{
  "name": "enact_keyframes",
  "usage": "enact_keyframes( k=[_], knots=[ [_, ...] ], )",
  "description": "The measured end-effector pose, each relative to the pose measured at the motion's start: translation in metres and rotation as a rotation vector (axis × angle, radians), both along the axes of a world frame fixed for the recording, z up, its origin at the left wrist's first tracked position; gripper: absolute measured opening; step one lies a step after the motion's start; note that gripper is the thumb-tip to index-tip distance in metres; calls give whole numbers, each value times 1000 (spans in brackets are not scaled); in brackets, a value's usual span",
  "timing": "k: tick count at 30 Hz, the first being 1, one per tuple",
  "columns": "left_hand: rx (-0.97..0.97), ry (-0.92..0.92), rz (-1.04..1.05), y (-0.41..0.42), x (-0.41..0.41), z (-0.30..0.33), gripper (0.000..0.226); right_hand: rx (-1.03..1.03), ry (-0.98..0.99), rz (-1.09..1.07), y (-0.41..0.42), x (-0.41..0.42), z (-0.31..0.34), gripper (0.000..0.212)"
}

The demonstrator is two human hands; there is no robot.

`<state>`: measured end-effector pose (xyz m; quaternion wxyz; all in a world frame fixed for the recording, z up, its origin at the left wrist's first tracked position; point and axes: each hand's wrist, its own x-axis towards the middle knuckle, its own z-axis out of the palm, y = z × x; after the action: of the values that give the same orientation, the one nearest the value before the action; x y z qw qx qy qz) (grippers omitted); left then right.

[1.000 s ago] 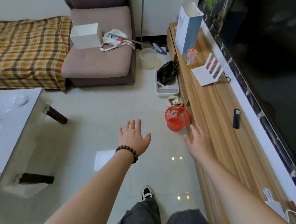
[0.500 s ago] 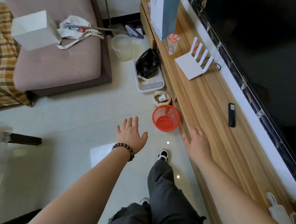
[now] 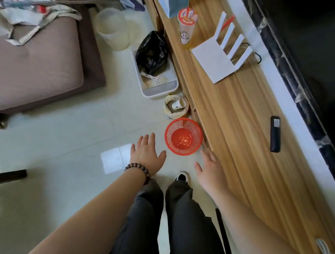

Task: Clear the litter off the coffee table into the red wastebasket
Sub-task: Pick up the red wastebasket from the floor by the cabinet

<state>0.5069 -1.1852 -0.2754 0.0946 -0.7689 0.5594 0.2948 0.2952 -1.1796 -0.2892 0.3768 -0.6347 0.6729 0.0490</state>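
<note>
Now both hands nr red wastebasket

Setting: a home living room, seen from above.
Seating: a mauve upholstered sofa well left of and beyond the empty left hand, cloth bags lying on its cushion.
Media unit: a long low wooden cabinet just right of the spread right hand, bearing a white router, a black remote and a sealed drink cup.
Screen: a dark television behind the cabinet.
Floor: pale glossy tiles; a red wastebasket stands between and just beyond both hands, against the cabinet.
</note>
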Motion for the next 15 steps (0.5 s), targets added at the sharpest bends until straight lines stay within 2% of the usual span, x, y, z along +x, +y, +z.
enact_keyframes(
  k=[7,11,15],
  knots=[
    [65,50,30,-47,3,-168,80,75,14,-144,-30,6,-154,59],
    [45,135,102,-74,-3,-269,78,106,-88,-267,-50,4,-249,64],
    [82,225,225,-91,-6,-349,90,108,-174,-463,-62,6,-321,78]
  ],
)
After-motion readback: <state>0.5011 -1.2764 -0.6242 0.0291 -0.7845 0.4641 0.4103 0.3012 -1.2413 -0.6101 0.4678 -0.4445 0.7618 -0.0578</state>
